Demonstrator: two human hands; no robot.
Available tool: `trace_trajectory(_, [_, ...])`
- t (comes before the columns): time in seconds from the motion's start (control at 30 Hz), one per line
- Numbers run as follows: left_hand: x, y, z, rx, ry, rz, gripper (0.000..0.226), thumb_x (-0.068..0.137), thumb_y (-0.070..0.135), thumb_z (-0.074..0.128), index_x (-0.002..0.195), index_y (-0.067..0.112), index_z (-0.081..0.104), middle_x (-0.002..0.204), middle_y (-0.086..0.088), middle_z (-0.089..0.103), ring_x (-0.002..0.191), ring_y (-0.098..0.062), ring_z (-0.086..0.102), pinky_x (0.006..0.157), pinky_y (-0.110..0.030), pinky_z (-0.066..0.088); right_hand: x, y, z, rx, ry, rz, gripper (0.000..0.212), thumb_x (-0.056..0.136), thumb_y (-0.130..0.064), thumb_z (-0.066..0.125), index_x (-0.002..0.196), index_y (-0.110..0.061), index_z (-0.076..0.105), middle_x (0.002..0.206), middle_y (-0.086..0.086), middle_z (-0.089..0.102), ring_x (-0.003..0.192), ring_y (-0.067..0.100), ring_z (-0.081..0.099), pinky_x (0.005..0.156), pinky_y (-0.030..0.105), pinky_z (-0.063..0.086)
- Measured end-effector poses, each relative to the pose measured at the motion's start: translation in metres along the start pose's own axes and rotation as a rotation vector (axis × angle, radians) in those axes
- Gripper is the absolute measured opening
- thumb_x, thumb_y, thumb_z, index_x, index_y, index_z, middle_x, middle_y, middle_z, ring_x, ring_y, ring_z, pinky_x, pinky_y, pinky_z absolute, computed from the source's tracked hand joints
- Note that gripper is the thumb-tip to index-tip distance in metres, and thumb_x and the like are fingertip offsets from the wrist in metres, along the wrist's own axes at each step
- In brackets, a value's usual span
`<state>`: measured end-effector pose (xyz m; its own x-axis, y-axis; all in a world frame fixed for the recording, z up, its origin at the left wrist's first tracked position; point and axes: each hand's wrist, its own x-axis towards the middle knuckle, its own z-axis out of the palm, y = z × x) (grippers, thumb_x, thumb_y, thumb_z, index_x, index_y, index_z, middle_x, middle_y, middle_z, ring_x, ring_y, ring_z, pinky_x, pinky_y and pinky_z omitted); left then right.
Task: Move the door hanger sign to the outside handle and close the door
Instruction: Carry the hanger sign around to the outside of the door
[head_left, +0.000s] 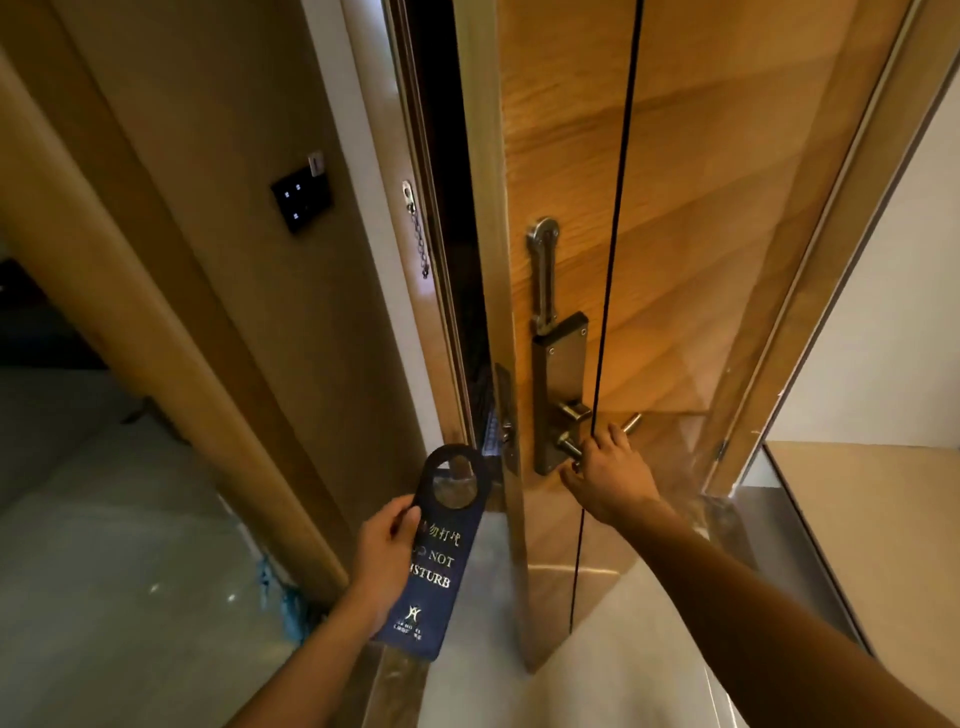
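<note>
My left hand holds a dark blue "Do Not Disturb" door hanger sign by its left edge, its round hole pointing up toward the door's edge. The wooden door stands slightly ajar, with a dark gap on its left side. My right hand grips the inside lever handle on the metal lock plate. The outside handle is hidden behind the door's edge; only the latch plate on that edge shows.
A security chain hangs from the door frame on the left. A swing-bar guard sits above the lock plate. A dark switch panel is on the left wall. A thin black cord hangs in front of the door.
</note>
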<state>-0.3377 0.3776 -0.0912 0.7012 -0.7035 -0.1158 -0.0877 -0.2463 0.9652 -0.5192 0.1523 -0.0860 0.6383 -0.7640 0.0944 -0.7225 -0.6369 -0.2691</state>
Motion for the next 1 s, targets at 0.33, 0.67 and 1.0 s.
trace_trajectory(0.33, [0.024, 0.02, -0.005, -0.007, -0.097, 0.028, 0.022, 0.094, 0.025, 0.048, 0.104, 0.033, 0.067, 0.091, 0.006, 0.072, 0.083, -0.012, 0.067, 0.069, -0.029, 0.049, -0.021, 0.006, -0.008, -0.015, 0.044, 0.067, 0.05, 0.091, -0.047, 0.04, 0.125, -0.011, 0.049, 0.138, 0.011, 0.047, 0.139, 0.027, 0.02, 0.11, 0.043, 0.027])
trace_trajectory(0.67, [0.036, 0.049, 0.041, 0.02, -0.28, 0.074, 0.03, 0.096, 0.024, 0.046, 0.124, 0.022, 0.056, 0.119, -0.002, 0.061, 0.111, -0.02, 0.054, 0.097, -0.042, 0.044, -0.079, 0.041, -0.019, 0.001, 0.088, 0.177, 0.038, 0.09, -0.047, 0.039, 0.112, -0.02, 0.055, 0.127, 0.003, 0.047, 0.127, 0.021, 0.034, 0.096, 0.036, 0.044])
trace_trajectory(1.0, [0.02, 0.068, 0.096, 0.002, -0.47, 0.183, 0.03, 0.097, 0.017, 0.044, 0.123, 0.017, 0.058, 0.116, 0.005, 0.06, 0.107, -0.009, 0.054, 0.074, -0.012, 0.041, -0.154, 0.083, -0.057, 0.05, 0.033, 0.431, 0.038, 0.089, -0.053, 0.041, 0.117, -0.033, 0.056, 0.151, 0.005, 0.021, 0.132, 0.027, 0.027, 0.104, 0.044, 0.034])
